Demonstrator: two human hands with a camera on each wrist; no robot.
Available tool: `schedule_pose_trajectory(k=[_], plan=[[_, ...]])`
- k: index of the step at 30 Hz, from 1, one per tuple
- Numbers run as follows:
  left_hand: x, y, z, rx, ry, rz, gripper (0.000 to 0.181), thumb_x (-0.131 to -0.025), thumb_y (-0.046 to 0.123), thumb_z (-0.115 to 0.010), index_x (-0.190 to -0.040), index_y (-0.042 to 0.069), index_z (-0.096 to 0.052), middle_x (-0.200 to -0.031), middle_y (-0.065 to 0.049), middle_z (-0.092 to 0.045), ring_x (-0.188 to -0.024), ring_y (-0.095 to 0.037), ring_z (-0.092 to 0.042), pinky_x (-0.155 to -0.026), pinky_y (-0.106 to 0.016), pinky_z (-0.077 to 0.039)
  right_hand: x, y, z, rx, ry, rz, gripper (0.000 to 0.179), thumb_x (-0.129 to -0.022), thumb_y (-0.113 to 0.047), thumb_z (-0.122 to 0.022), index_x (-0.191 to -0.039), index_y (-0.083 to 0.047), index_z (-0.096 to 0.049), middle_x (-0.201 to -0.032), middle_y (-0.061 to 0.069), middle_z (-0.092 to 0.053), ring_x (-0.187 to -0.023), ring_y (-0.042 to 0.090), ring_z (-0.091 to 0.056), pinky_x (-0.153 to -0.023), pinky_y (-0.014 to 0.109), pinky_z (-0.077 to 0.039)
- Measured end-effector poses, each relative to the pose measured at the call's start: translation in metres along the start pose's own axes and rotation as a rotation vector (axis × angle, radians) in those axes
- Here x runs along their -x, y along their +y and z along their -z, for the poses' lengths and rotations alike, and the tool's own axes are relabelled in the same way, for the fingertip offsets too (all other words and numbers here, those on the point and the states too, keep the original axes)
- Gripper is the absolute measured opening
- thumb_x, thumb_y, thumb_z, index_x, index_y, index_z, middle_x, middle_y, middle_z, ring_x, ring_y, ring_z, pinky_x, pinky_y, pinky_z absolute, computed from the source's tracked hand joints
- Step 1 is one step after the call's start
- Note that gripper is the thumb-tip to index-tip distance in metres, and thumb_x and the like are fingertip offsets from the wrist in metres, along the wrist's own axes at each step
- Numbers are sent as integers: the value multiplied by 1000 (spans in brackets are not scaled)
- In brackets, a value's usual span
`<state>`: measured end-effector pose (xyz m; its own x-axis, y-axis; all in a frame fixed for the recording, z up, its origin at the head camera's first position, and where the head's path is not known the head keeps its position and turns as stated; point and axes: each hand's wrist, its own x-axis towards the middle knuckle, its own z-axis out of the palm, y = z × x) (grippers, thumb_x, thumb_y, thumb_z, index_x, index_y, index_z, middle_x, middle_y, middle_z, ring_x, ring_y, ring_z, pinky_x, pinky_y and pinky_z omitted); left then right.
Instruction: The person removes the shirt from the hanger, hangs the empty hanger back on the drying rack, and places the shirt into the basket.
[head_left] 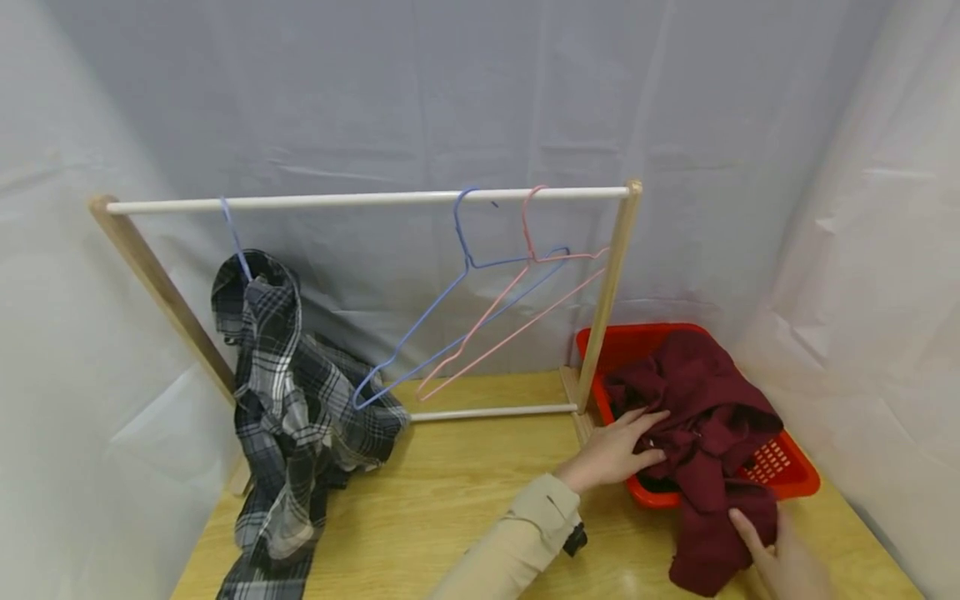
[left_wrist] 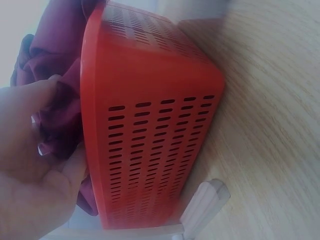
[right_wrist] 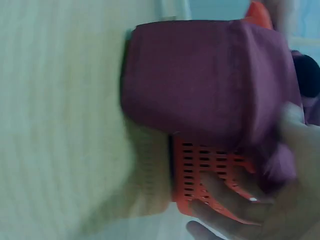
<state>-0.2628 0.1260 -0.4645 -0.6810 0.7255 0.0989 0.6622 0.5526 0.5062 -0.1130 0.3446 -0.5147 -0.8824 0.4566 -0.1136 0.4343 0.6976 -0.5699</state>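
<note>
A maroon garment lies crumpled in a red plastic basket, with a long folded part hanging over the front rim. My left hand grips a bunch of its cloth at the basket's left rim. The left wrist view shows maroon cloth gathered between thumb and fingers. My right hand is at the hanging part, its thumb against the cloth. In the right wrist view, its fingers are spread apart in front of the basket's perforated side, and the hand is partly blurred.
A wooden rack with a white rail stands left of the basket. A blue hanger and a pink hanger hang bare on it. At its left end hangs a black-and-grey plaid shirt. A small black object shows beside my left sleeve.
</note>
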Motion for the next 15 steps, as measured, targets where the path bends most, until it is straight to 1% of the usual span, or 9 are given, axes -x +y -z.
schedule_pose_trajectory(k=[3, 5, 7, 9, 10, 11, 12, 13, 15], plan=[[0, 0, 0, -6, 1, -2, 58, -104, 42, -55, -158, 30, -36, -162, -3, -35, -140, -14, -46, -102, -32, -47, 0, -3, -1, 99, -163, 60, 64, -101, -60, -49, -76, -1, -48, -62, 3, -44, -59, 18, -48, -59, 32, -37], [0, 0, 0, -6, 0, -5, 58, -104, 42, -55, -158, 30, -36, -162, -3, -35, -139, -14, -46, -102, -32, -47, 4, -9, -1, 31, -136, 103, 54, -99, -51, -59, -70, -7, -51, -60, -2, -41, -57, 13, -44, -59, 28, -36], [1, 0, 0, 1, 1, -8, 57, -105, 42, -54, -158, 30, -36, -162, -3, -35, -140, -14, -46, -103, -32, -47, 8, -19, 3, -116, -15, 173, 40, -98, -34, -67, -75, -3, -59, -61, -7, -48, -58, 8, -47, -58, 23, -41], [1, -1, 0, 8, 6, -7, 57, -105, 42, -53, -158, 30, -36, -162, -3, -35, -139, -15, -47, -103, -32, -47, 9, -30, 9, -286, 166, 272, 18, -93, -14, -74, -85, -1, -65, -67, -13, -55, -62, 0, -52, -60, 15, -44], [1, -2, 0, 12, 10, -7, 57, -105, 41, -53, -158, 30, -36, -162, -3, -35, -139, -15, -47, -103, -32, -47, 8, -36, 13, -366, 263, 343, 11, -89, -4, -76, -89, 0, -67, -71, -14, -57, -64, -3, -53, -61, 12, -45], [1, -2, -1, 14, 12, -7, 57, -105, 41, -53, -158, 30, -36, -162, -3, -36, -139, -15, -47, -102, -32, -47, 5, -41, 16, -394, 359, 435, 14, -84, 3, -78, -87, 1, -65, -75, -13, -57, -68, -5, -52, -64, 8, -44], [1, -2, -1, 16, 14, -8, 57, -105, 40, -54, -158, 30, -35, -162, -3, -36, -138, -15, -48, -102, -32, -48, 1, -46, 19, -402, 435, 518, 17, -80, 6, -80, -87, 1, -65, -81, -11, -59, -76, -5, -52, -70, 5, -41], [1, -3, -1, 16, 16, -10, 57, -105, 40, -54, -158, 30, -35, -161, -3, -36, -138, -14, -48, -101, -31, -48, -4, -50, 22, -382, 489, 601, 18, -83, -1, -81, -87, 1, -64, -86, -3, -59, -82, 1, -53, -74, 7, -39], [2, -3, -2, 15, 19, -14, 57, -105, 36, -55, -158, 30, -35, -161, -3, -37, -137, -14, -49, -100, -30, -48, -17, -55, 23, -292, 554, 771, 27, -92, -20, -77, -87, 2, -62, -95, 15, -58, -94, 22, -54, -86, 23, -41]])
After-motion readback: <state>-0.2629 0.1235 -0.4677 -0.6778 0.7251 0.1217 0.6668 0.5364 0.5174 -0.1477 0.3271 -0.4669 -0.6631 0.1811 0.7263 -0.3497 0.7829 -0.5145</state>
